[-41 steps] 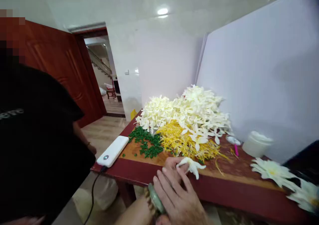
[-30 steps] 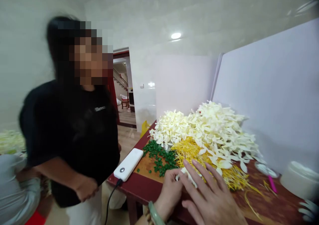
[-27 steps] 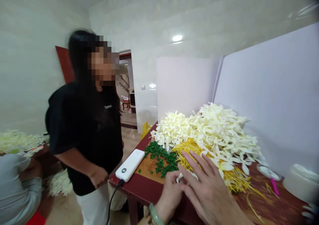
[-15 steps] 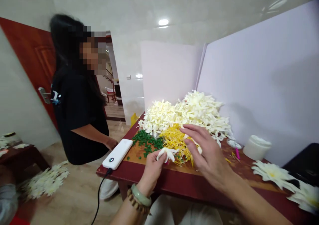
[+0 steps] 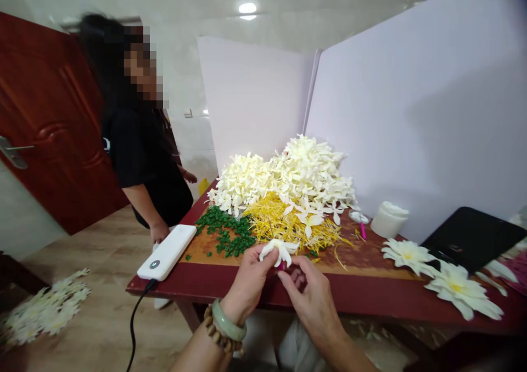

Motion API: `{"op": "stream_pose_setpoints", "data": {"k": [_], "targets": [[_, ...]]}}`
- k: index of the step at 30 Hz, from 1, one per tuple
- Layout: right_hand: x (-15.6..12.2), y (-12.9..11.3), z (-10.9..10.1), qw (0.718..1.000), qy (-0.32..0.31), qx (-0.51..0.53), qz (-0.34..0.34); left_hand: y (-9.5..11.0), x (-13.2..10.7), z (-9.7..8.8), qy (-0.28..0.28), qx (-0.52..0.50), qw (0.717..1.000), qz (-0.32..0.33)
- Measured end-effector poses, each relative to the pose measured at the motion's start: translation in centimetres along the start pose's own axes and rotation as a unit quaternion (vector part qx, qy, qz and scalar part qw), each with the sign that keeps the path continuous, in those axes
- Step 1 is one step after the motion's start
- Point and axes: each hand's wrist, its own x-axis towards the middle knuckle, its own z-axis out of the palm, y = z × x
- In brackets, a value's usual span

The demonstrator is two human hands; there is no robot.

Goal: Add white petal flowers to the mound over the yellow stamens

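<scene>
My left hand pinches a white artificial flower piece between thumb and fingers, above the table's front edge. Close on its right, my right hand has its fingers curled and its thumb near a small magenta piece under the petals. What lies between these fingers is hard to make out. Just beyond my hands spreads a heap of yellow stamens. Green bits lie left of it, and a large pile of white petal pieces rises behind.
A white power bank with a black cable lies at the table's left corner. At right are a white jar, a pink-handled tool, finished flowers and a black device. A person stands at left; white panels stand behind.
My right hand has moved down and left from over the yellow stamens to beside the flower piece, its fingers closing. My left hand still holds the piece. The view has shifted right.
</scene>
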Motion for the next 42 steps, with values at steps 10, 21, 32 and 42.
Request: {"op": "stream_pose_setpoints", "data": {"k": [10, 21, 32, 42], "targets": [[-2.9, 1.8, -1.4, 0.995, 0.097, 0.031, 0.021, -1.4, -0.7, 0.8, 0.001, 0.036, 0.999, -0.039], [-2.0, 2.2, -1.6, 0.991, 0.011, 0.097, 0.096, -2.4, -0.3, 2.5, 0.028, 0.059, 0.997, -0.051], [-2.2, 3.3, -2.8, 0.986, 0.005, 0.144, 0.083, -3.1, -0.5, 3.1, -0.034, 0.038, 0.994, -0.099], [-1.1, 5.0, -3.4, 0.983, 0.011, 0.156, 0.099, -1.7, 1.0, 1.2, -0.017, 0.004, 0.988, -0.151]]}}
